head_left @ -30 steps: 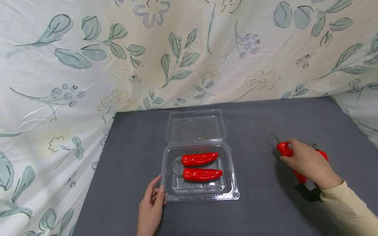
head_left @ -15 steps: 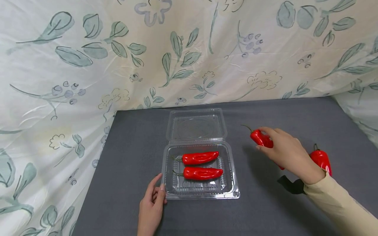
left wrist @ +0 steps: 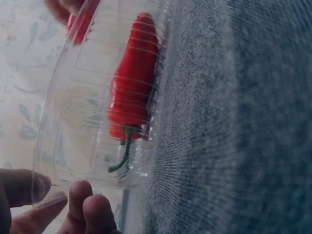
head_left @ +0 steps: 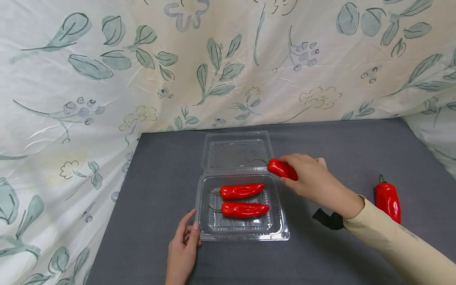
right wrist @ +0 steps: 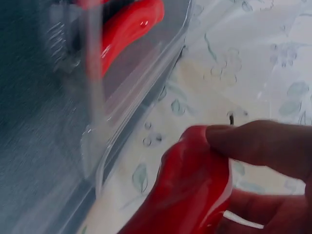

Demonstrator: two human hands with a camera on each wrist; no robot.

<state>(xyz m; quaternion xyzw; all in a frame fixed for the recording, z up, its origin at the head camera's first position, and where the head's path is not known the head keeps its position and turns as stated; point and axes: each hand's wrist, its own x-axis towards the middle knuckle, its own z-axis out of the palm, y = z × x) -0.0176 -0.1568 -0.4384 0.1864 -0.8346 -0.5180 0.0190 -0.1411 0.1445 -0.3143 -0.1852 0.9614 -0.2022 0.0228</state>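
Note:
A clear plastic clamshell box lies with its lid folded back on the table. Inside its base are two red peppers, an upper pepper and a lower pepper, side by side with stems to the left. My left hand pinches the box's left rim between thumb and fingers; the left wrist view shows the rim between the fingertips. Above the box's right back corner, my right hand grips another red pepper, stem pointing left. Its lower end is hidden behind the hand.
One more red pepper lies on the grey table at the right, beside the right sleeve. A leaf-patterned cloth hangs behind the table and along its left side.
My right hand has carried its pepper left from the right side of the table to the box, uncovering the pepper left behind there. The left hand has stayed at the rim.

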